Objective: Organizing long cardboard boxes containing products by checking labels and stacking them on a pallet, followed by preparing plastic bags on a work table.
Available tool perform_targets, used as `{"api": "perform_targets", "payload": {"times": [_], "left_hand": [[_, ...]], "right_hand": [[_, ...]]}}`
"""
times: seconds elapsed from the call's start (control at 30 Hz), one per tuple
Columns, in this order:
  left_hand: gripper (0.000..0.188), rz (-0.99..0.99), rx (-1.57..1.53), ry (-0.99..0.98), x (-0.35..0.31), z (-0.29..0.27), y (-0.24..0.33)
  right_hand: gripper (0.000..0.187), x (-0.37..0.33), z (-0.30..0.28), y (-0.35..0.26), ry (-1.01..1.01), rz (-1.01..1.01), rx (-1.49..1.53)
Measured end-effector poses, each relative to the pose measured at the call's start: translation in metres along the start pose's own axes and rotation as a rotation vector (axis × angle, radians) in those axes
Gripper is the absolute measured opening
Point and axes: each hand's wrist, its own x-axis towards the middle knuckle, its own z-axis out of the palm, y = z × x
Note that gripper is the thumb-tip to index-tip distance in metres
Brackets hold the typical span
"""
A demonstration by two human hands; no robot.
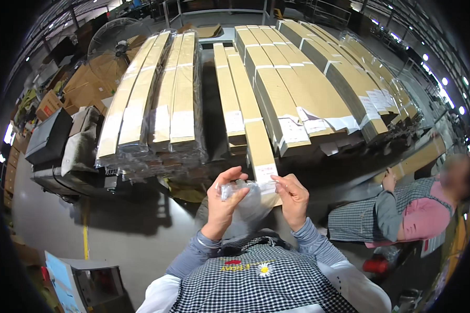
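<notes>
In front of my chest, my left hand (224, 202) is closed around a bunched part of a clear plastic bag or film (247, 204). The thumb and fingers of my right hand (293, 199) pinch its opposite edge, so the plastic stretches between both hands and hangs down. Just beyond them, the near end of a long, narrow cardboard box (260, 151) with a white label juts out toward me. Part of that end is covered by the plastic and my fingers. A shorter-reaching long box (230, 104) lies alongside it on the left.
Stacks of long strapped boxes (277, 78) lie to the right, with plastic-wrapped ones (136, 115) to the left. At right, a co-worker (397, 214) in a checked apron touches another long box (418, 159). A fan (121, 48) stands far left; a blue-sided cabinet (83, 281) is near left.
</notes>
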Motion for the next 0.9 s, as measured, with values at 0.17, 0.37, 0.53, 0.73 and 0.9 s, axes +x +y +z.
{"api": "perform_targets", "payload": {"times": [0.17, 0.37, 0.53, 0.73, 0.9], "left_hand": [[0.014, -0.169, 0.032, 0.094, 0.004, -0.005, -0.014], [0.011, -0.312, 0.055, 0.025, -0.004, -0.014, -0.046], [0.026, -0.535, -0.405, 0.121, -0.015, 0.011, -0.031], [0.032, -0.616, -0.651, -0.335, -0.033, -0.028, -0.045], [0.013, -0.462, 0.303, -0.484, -0.026, -0.057, -0.082]], "right_hand": [[0.006, 0.008, -0.012, 0.024, 0.030, 0.268, 0.272], [0.024, 0.009, -0.004, 0.036, -0.105, 0.306, 0.837], [0.033, -0.016, -0.029, 0.053, -0.544, 0.780, 1.321], [0.033, -0.023, -0.053, 0.047, -0.630, 0.698, 1.169], [0.018, -0.024, -0.092, 0.095, -0.992, 0.598, 0.188]]}}
